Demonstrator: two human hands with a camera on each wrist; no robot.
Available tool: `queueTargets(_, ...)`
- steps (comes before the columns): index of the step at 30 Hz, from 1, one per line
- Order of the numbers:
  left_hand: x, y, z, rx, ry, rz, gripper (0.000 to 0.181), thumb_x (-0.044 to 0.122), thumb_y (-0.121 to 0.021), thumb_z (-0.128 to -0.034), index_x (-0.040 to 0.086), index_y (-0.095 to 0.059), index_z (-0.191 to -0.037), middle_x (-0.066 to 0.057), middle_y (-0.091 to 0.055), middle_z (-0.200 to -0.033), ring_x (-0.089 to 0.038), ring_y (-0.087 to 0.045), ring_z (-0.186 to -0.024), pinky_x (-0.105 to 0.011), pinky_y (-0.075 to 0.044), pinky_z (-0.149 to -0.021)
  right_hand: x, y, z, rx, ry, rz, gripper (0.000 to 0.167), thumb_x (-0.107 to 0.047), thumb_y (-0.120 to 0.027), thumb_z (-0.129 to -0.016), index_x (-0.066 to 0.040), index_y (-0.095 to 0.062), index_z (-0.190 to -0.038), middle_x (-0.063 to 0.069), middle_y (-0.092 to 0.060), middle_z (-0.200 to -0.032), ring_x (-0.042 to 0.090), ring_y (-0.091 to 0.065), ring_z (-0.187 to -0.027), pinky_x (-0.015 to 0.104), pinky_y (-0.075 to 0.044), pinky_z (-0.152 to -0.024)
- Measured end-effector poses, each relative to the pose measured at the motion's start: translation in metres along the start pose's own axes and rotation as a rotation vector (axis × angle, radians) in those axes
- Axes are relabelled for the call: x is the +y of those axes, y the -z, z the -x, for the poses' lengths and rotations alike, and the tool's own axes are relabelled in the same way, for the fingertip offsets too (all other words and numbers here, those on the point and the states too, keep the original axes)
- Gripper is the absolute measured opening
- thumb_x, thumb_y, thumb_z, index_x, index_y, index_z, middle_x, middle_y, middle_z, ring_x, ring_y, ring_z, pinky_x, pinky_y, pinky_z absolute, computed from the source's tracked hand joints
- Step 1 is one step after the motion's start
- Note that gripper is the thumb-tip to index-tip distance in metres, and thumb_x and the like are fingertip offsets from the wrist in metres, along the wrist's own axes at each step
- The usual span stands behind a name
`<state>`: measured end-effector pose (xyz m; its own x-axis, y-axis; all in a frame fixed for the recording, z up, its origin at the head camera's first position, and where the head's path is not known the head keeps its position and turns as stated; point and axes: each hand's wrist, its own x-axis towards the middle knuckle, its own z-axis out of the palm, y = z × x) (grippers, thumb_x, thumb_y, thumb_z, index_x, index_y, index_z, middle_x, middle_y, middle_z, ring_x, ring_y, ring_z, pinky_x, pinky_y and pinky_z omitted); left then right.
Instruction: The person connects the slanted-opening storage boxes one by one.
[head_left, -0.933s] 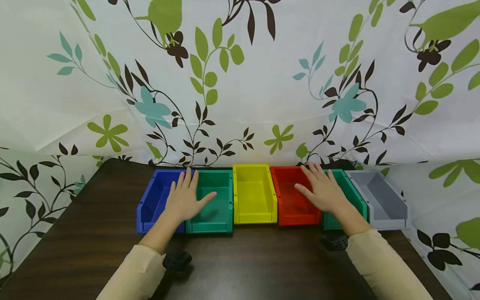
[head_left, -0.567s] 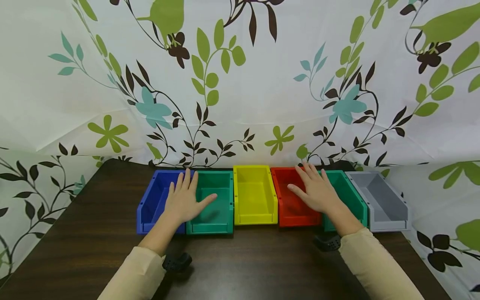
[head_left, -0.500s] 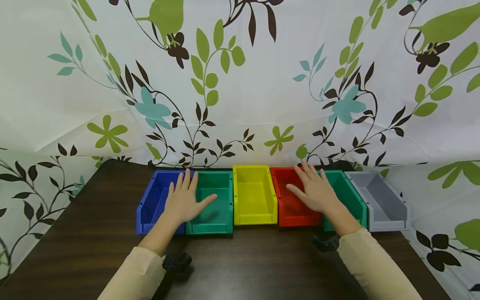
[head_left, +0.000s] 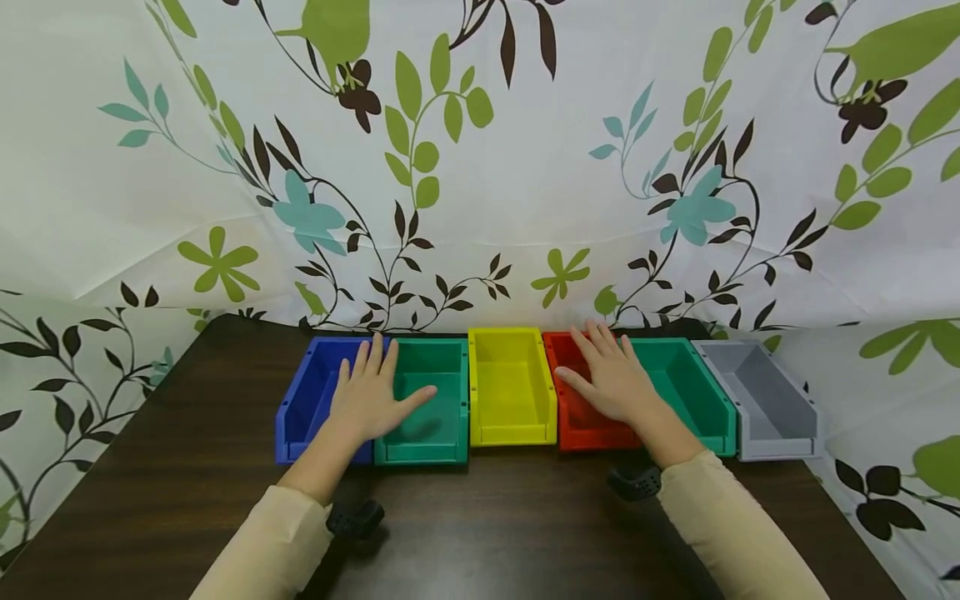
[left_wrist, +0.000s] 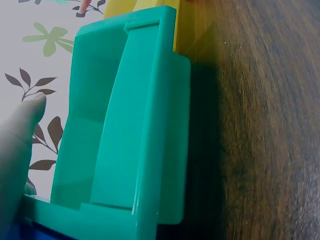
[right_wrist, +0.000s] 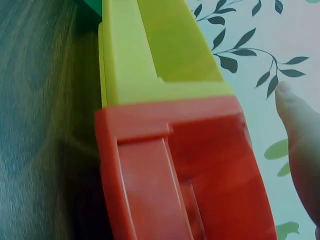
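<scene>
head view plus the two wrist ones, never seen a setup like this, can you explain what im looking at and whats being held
There's no machine here, just a person's bare hands: left hand and right hand. The widest picture comes from a camera on the head, looking forward and down. The other two come from cameras on the wrists: the left one looks at a green bin, the right one mainly at the red bin and yellow bin.

On the dark table six bins stand in a row, left to right: blue, green, yellow, red, green again, grey. Nothing is held; both hands are spread above the bins.
</scene>
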<state>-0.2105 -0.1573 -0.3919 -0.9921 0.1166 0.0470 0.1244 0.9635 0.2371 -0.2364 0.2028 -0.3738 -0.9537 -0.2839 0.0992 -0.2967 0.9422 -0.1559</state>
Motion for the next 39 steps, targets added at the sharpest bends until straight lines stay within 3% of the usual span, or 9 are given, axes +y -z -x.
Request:
queueTargets(11,-0.011,0.004,0.006,-0.009,0.016,0.015,0.110,0.086,-0.027,-0.0769,0.009,-0.007,-0.153,-0.017,0.004,-0.159,-0.041,0.000,-0.145,-0.064,-0.002,-0.113,-0.020,-0.004,-0.007,-0.010,0.066,-0.040,0.081,-0.066,-0.036,-0.090,-0.014,-0.023,-0.151,0.015,-0.015,-0.158,0.034,-0.011,-0.146,0.058,-0.008,-0.116)
queueTargets(20,-0.026,0.011,0.015,0.002,0.019,0.062,0.106,0.081,-0.031,-0.0807,0.005,-0.009,-0.152,-0.020,0.002,-0.158,-0.044,0.000,-0.144,-0.063,-0.001,-0.113,-0.039,-0.004,-0.011,-0.030,0.070,-0.129,0.078,-0.058,-0.044,-0.092,-0.011,-0.025,-0.151,0.013,-0.021,-0.157,0.030,-0.013,-0.147,0.053,-0.012,-0.117)
queueTargets(27,-0.038,0.015,0.021,0.031,0.004,0.088,0.102,0.076,-0.035,-0.0846,0.002,-0.012,-0.151,-0.025,-0.004,-0.157,-0.048,-0.003,-0.143,-0.065,-0.006,-0.112,-0.051,-0.003,-0.014,-0.054,0.054,-0.293,0.075,-0.054,-0.048,-0.093,-0.012,-0.025,-0.150,0.011,-0.024,-0.157,0.031,-0.023,-0.144,0.051,-0.018,-0.116)
queueTargets(33,-0.052,0.017,0.023,0.069,-0.015,0.129,0.095,0.068,-0.038,-0.0890,-0.002,-0.016,-0.150,-0.029,-0.007,-0.155,-0.052,-0.007,-0.141,-0.065,-0.010,-0.112,-0.061,-0.002,-0.017,-0.051,0.052,-0.414,0.068,-0.049,-0.050,-0.094,-0.013,-0.032,-0.148,0.010,-0.039,-0.150,0.032,-0.039,-0.136,0.053,-0.033,-0.109)
queueTargets(39,-0.066,0.023,0.027,0.165,-0.037,0.133,0.084,0.057,-0.047,-0.0914,-0.004,-0.029,-0.145,-0.031,-0.019,-0.152,-0.052,-0.022,-0.137,-0.066,-0.022,-0.108,-0.070,0.001,-0.018,-0.059,0.024,-0.547,0.065,-0.053,-0.048,-0.093,-0.015,-0.039,-0.144,0.009,-0.046,-0.145,0.031,-0.045,-0.132,0.052,-0.040,-0.104)
